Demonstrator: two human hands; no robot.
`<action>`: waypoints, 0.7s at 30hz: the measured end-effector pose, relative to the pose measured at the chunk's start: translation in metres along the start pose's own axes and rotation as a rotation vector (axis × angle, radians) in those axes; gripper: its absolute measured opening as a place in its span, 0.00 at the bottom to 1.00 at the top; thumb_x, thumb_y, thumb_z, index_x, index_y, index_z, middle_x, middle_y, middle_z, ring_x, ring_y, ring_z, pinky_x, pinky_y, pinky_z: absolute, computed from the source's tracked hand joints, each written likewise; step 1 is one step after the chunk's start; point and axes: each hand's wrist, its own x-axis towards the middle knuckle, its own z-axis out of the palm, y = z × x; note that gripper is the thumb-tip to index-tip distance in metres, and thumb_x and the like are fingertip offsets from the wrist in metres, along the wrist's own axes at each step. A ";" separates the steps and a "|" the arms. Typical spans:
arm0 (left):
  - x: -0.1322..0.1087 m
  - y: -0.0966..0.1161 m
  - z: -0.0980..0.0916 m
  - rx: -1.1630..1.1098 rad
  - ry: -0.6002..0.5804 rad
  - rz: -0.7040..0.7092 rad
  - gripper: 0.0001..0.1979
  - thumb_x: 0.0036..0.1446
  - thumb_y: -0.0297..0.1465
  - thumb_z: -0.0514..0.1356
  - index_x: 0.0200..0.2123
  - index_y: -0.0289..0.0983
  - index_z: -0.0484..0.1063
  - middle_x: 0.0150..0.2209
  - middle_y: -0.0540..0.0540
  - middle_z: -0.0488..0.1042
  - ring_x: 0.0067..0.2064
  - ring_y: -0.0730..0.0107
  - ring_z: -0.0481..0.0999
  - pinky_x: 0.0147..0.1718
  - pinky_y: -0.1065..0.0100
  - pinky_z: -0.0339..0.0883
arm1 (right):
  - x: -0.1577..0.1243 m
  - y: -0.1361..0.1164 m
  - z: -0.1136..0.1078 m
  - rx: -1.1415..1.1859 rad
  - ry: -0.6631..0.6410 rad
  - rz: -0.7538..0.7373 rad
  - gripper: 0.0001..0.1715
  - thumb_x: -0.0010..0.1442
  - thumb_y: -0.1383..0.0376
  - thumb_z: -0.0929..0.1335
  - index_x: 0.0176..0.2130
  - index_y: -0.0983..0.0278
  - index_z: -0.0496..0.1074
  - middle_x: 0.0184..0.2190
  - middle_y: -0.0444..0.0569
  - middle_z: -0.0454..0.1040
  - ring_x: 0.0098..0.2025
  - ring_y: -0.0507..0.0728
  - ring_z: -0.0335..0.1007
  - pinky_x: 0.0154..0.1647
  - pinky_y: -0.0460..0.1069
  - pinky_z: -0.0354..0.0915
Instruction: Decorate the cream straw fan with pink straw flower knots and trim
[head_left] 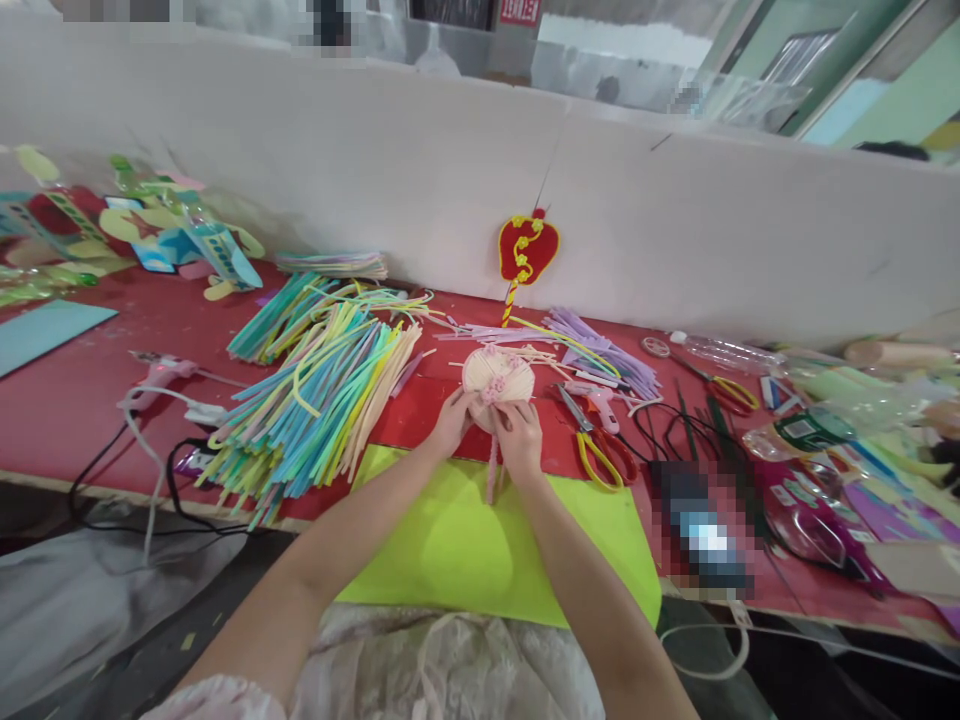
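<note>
Between my hands is a small round fan (480,385) made of cream pipe cleaners, with pink flowers on its face and a pink twisted handle (492,475) pointing down toward me. My left hand (452,422) pinches its lower left edge. At its lower right, near the top of the handle, the fingers of my right hand (519,432) are closed on it. Below lies a bright yellow-green mat (465,540). Yellow-handled scissors (600,450) and a pink glue gun (596,398) rest just right of my right hand.
A big bundle of pastel pipe cleaners (315,400) lies left; purple ones (600,350) lie behind right. A finished red fan (529,250) leans on the white partition (375,170). Another glue gun (161,380) with cables sits far left. Plastic bottles (731,352) and more scissors (731,392) crowd the right.
</note>
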 end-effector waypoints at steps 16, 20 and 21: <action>0.006 0.011 -0.008 0.146 0.068 0.154 0.23 0.41 0.36 0.69 0.41 0.33 0.72 0.41 0.43 0.77 0.41 0.63 0.75 0.45 0.61 0.66 | 0.005 -0.002 -0.012 0.033 -0.060 0.048 0.14 0.54 0.62 0.67 0.42 0.62 0.72 0.40 0.54 0.69 0.46 0.61 0.63 0.49 0.58 0.61; 0.010 0.021 -0.012 0.081 0.096 0.191 0.25 0.39 0.36 0.69 0.43 0.34 0.71 0.43 0.42 0.77 0.45 0.62 0.75 0.47 0.61 0.65 | 0.005 0.003 -0.014 0.124 -0.132 0.128 0.18 0.53 0.64 0.67 0.45 0.63 0.69 0.33 0.50 0.71 0.40 0.59 0.66 0.47 0.59 0.62; 0.011 0.023 -0.013 0.068 0.105 0.200 0.25 0.39 0.36 0.69 0.43 0.34 0.71 0.44 0.42 0.77 0.45 0.62 0.75 0.48 0.61 0.65 | 0.005 0.005 -0.014 0.164 -0.161 0.151 0.20 0.53 0.64 0.66 0.47 0.63 0.68 0.31 0.48 0.71 0.37 0.58 0.67 0.45 0.58 0.63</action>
